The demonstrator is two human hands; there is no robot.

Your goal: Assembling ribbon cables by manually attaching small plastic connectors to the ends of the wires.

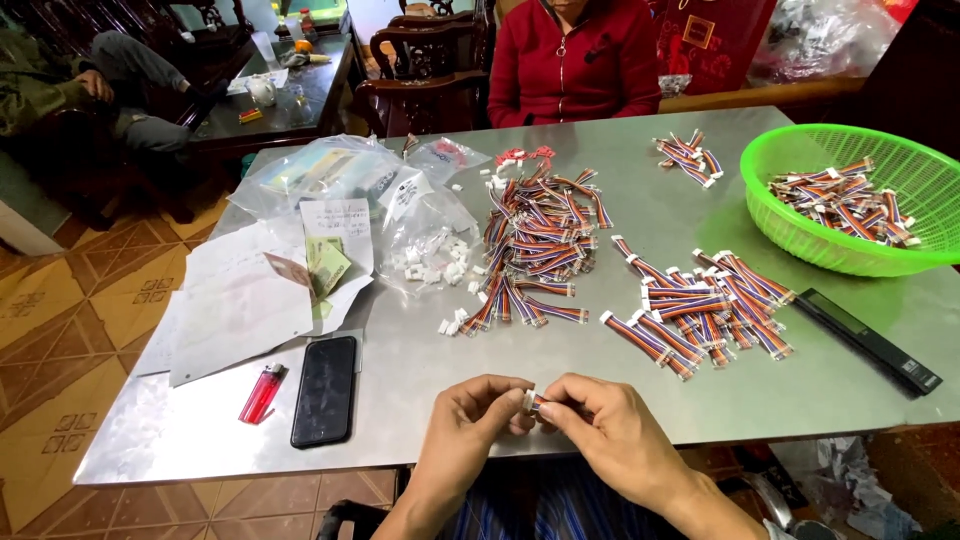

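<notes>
— Anything obscured?
— The small wire connector (532,401) is mostly hidden between fingertips, at the table's (400,400) near edge.
— Hands?
— Left hand (470,415) and right hand (605,425) both pinch it, knuckles raised.

Between the left hand (472,412) and right hand (600,425), only a sliver of a small white connector (529,400) showing, most of it buried under fingertips; wire behind it barely visible, colours too small to tell. Both forearms cut off by the bottom edge. Far beyond the hands, across the counter (420,390), person in a red jacket (562,60) cropped at the top edge. Far right of the right hand, green basket (850,255) sliced off by the right edge. Up left of the left hand, contents of the clear plastic bags (330,170) blurred behind glare. Tiny white pieces (430,262) too small to make out.
</notes>
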